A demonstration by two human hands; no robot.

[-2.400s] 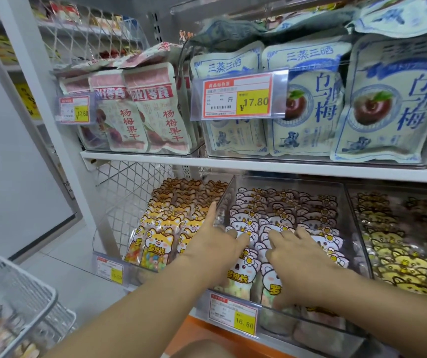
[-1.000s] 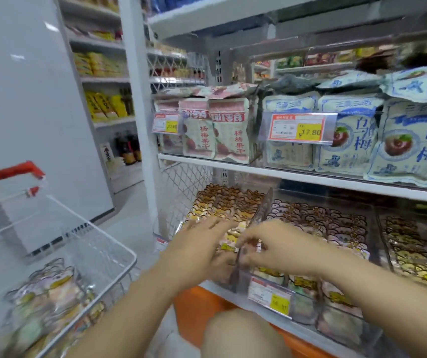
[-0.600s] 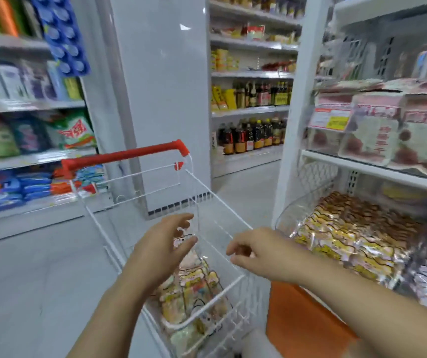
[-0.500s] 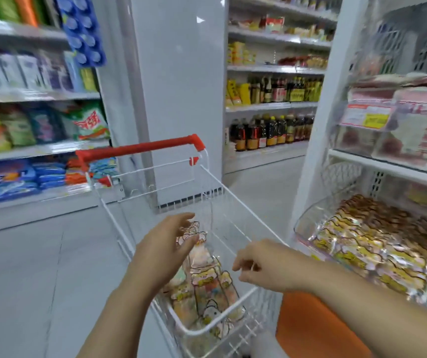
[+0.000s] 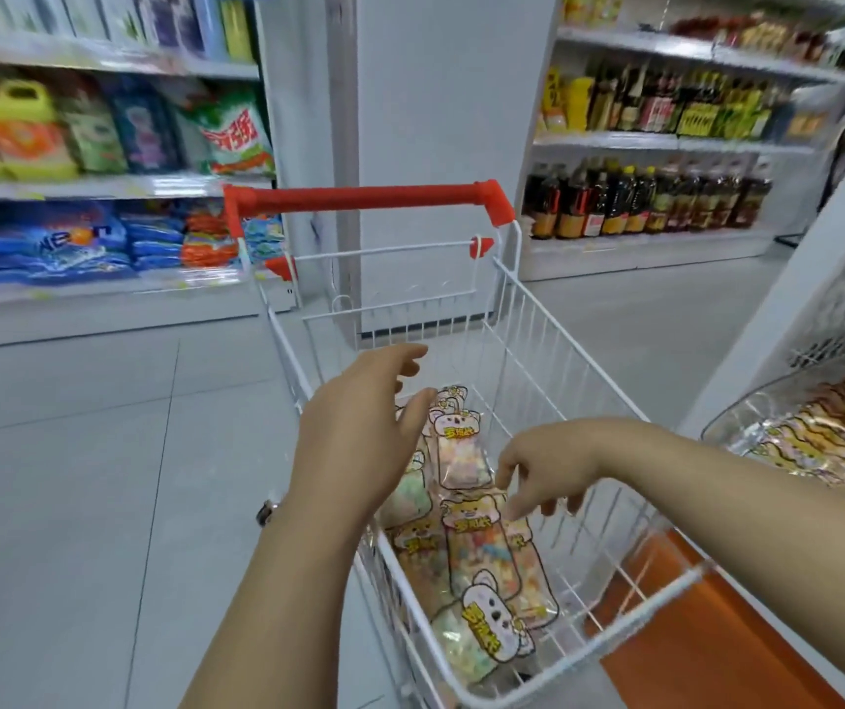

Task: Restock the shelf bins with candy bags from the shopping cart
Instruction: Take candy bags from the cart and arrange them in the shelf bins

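A white wire shopping cart (image 5: 538, 345) with a red handle (image 5: 364, 194) stands in front of me. Several clear candy bags (image 5: 476, 550) with cartoon animal labels lie in its basket. My left hand (image 5: 353, 432) hovers over the cart's left side with the fingers spread and holds nothing. My right hand (image 5: 543, 468) reaches down into the basket with loose fingers just above the bags and holds nothing. At the right edge a clear shelf bin (image 5: 747, 417) holds yellow and brown candy bags (image 5: 829, 442).
A white shelf post (image 5: 788, 299) rises right of the cart. An orange base panel (image 5: 706, 652) lies below the bin. Detergent shelves (image 5: 103, 186) line the left, bottle shelves (image 5: 665, 197) the back right, with a white pillar (image 5: 435, 120) between. Grey tile floor (image 5: 77, 478) spreads left.
My view has swung left from the shelf bins to the cart. Both hands left the bins and now reach over the cart's basket, the right hand lower than before.
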